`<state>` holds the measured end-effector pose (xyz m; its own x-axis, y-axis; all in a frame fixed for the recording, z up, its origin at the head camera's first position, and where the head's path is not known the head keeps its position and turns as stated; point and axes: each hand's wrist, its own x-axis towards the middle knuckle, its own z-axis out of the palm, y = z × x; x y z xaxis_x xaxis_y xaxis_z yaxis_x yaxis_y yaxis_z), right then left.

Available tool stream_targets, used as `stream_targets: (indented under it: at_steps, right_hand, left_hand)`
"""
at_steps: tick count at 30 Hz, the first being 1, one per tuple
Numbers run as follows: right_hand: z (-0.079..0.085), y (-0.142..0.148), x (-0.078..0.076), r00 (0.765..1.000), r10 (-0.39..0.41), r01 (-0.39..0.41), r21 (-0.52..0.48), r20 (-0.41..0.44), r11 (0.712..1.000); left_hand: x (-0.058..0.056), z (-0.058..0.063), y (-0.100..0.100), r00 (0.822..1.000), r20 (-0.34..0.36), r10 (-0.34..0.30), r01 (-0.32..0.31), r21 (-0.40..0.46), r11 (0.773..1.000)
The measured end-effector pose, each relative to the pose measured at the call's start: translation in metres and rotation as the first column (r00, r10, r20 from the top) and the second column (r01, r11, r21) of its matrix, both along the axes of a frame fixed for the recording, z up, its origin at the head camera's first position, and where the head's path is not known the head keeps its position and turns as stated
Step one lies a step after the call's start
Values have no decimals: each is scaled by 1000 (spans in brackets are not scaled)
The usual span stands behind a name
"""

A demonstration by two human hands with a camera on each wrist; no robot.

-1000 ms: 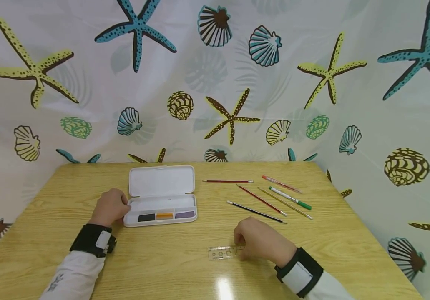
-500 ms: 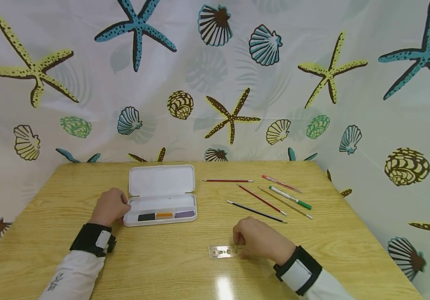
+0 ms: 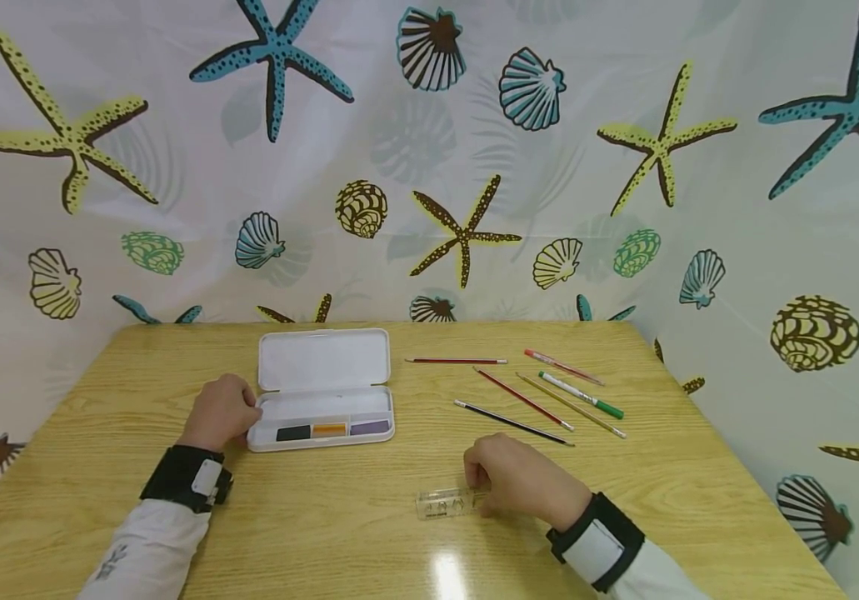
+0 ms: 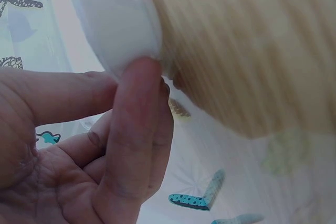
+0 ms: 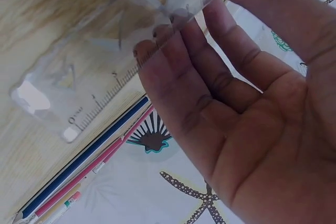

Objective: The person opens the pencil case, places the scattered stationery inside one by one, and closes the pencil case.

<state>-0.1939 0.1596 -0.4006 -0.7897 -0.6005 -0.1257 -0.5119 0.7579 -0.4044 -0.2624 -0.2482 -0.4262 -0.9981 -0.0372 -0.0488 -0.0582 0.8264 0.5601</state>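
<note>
My left hand (image 3: 221,412) pinches the left end of a white pencil case (image 3: 324,360), whose lid stands open toward the back. Thumb and fingertips meet at the case's rounded end (image 4: 123,19) in the left wrist view. Along its front compartment lie a black, an orange and a purple block (image 3: 369,428). On the right, my right hand (image 3: 526,482) holds a clear plastic ruler (image 3: 440,504) by its right part, close over the table. Printed scale marks and cut-out shapes show on the ruler (image 5: 100,77) in the right wrist view, with fingers seen through it.
Behind the right hand lie a dark pencil (image 3: 513,422), two red pencils (image 3: 523,398), a yellowish pencil (image 3: 570,405), a green-capped marker (image 3: 581,395) and a red-ended pen (image 3: 564,367) on the wooden table (image 3: 309,533). A patterned cloth (image 3: 369,283) hangs behind.
The ruler has tilted slightly in my right hand, its glare and markings shifting, while that hand has barely moved. The left hand and the pencil case have stayed put.
</note>
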Motion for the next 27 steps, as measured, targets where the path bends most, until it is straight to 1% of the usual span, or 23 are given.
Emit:
stream_targets:
  at_steps: [6,10,18,27]
  right_hand:
    - [0,-1,2,1000,3,-3,3,-23,1000]
    - [-1,-2,1,999,13,-14,-17,-37,1000]
    - [-1,-3,-1,999,26,-27,-64,-25,998]
    - [-1,-1,-1,999,29,-31,-69,-29,997]
  left_hand:
    - [2,1,1,1000,0,-2,2,10,1000]
    - [1,0,0,1000,0,1,-1,6,1000]
    - [-1,-1,-1,1000,-8,-1,1,-4,1000]
    - [0,0,1,1000,-13,1,-1,-17,1000]
